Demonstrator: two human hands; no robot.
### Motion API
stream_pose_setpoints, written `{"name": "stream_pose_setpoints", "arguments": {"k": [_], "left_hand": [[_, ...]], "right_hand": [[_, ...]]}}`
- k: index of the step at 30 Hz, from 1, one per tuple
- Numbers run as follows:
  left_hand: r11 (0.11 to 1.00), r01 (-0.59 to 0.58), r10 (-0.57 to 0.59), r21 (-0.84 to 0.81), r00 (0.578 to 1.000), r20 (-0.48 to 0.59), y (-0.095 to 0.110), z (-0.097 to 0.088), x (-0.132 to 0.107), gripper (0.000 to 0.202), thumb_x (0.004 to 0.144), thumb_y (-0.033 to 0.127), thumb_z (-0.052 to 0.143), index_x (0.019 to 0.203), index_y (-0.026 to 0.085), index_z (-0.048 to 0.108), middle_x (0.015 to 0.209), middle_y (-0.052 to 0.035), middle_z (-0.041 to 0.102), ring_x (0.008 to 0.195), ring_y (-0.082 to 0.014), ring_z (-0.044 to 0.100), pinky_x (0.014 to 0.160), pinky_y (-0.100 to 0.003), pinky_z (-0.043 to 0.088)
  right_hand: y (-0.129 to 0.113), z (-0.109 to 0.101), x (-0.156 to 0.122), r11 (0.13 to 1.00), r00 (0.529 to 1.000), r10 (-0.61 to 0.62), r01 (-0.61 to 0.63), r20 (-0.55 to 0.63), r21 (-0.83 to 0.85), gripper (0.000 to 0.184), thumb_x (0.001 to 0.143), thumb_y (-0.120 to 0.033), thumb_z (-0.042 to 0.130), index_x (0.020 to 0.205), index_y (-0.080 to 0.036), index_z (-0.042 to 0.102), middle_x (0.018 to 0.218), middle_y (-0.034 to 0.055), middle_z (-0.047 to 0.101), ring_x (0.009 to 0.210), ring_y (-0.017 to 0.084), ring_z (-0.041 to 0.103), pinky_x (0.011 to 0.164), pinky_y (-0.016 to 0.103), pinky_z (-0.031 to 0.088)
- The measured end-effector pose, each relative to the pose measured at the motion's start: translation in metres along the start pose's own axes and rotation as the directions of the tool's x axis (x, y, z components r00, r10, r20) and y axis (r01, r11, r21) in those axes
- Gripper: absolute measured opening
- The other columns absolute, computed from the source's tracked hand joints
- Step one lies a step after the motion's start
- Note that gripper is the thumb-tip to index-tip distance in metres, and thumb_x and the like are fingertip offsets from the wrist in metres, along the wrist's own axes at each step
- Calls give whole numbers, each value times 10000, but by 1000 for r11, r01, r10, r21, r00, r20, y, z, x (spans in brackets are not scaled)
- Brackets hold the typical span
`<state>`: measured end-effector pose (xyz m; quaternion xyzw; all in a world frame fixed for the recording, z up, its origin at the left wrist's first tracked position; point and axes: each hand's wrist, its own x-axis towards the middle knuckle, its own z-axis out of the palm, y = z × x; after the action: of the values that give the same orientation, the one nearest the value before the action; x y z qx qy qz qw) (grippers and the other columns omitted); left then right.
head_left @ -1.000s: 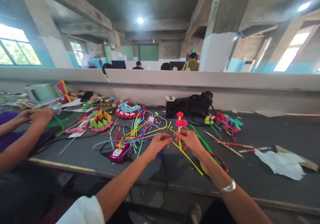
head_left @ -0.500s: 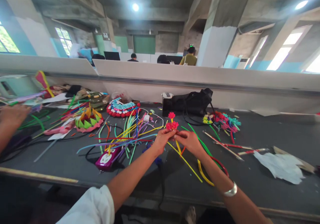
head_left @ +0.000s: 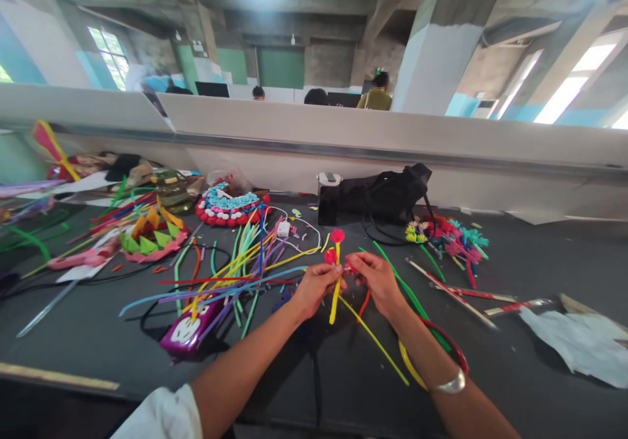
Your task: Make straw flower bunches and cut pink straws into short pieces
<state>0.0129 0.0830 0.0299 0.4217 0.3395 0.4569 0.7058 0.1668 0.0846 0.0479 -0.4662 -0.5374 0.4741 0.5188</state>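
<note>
My left hand pinches the yellow stem of a small pipe-cleaner flower that has red tufts at its top. My right hand is closed too, with its fingertips on the red tufts just right of the stem. The two hands almost touch, a little above the dark table. The yellow stem hangs down below my left fingers. A silver bracelet is on my right wrist. Loose yellow, green and red stems lie under my right forearm.
A heap of coloured pipe cleaners and a purple tool lie to the left. Finished flowers lie right, a black bag behind, white paper at far right. People sit beyond the grey partition.
The camera has tilted down and turned to the right, so the neighbour's hands at left have left the view. My hands have drawn closer together on the flower; the right fingers now touch the tufts.
</note>
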Motion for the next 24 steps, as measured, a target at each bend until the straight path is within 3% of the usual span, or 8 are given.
{"name": "stream_pose_setpoints", "arguments": {"k": [5, 10, 15, 20, 24], "left_hand": [[990, -15, 17, 139, 1000, -18, -1, -3, 1, 463, 675, 575, 712, 612, 126, 618, 538, 0, 551, 489, -77, 447, 517, -220, 338], [933, -109, 96, 342, 994, 55, -5, 1, -5, 482, 755, 599, 617, 653, 128, 608, 507, 38, 456, 485, -62, 379, 492, -212, 282], [981, 13, -26, 196, 997, 66, -7, 3, -6, 455, 729, 600, 639, 750, 150, 571, 626, 9, 560, 460, -83, 476, 433, -212, 345], [995, 85, -89, 55, 994, 70, -5, -2, -2, 418, 725, 539, 676, 712, 151, 522, 560, 43, 506, 344, -8, 271, 359, -182, 115], [993, 77, -82, 87, 995, 56, -5, -3, -2, 422, 705, 536, 699, 707, 145, 542, 533, 46, 496, 348, -6, 262, 373, -194, 91]], "right_hand": [[7, -2, -1, 995, 999, 50, -49, -7, 87, 417, 731, -550, 698, 910, -173, 686, 796, 57, 691, 700, 194, 631, 518, 250, 453], [7, -5, -2, 982, 998, 62, -59, -11, 182, 431, 705, -490, 753, 995, -175, 708, 872, 56, 717, 757, 203, 646, 652, 295, 514], [12, -4, -2, 986, 997, 49, -39, -59, 160, 343, 685, -469, 768, 814, -152, 748, 733, 40, 714, 622, 176, 613, 605, 292, 482], [15, -2, -2, 986, 991, 36, -14, -127, 167, 288, 665, -434, 786, 777, -170, 753, 692, 15, 700, 612, 173, 601, 593, 290, 471], [18, -1, -2, 979, 990, 52, -26, -129, 200, 286, 648, -420, 804, 778, -170, 753, 730, 21, 709, 655, 176, 617, 647, 296, 490]]}}
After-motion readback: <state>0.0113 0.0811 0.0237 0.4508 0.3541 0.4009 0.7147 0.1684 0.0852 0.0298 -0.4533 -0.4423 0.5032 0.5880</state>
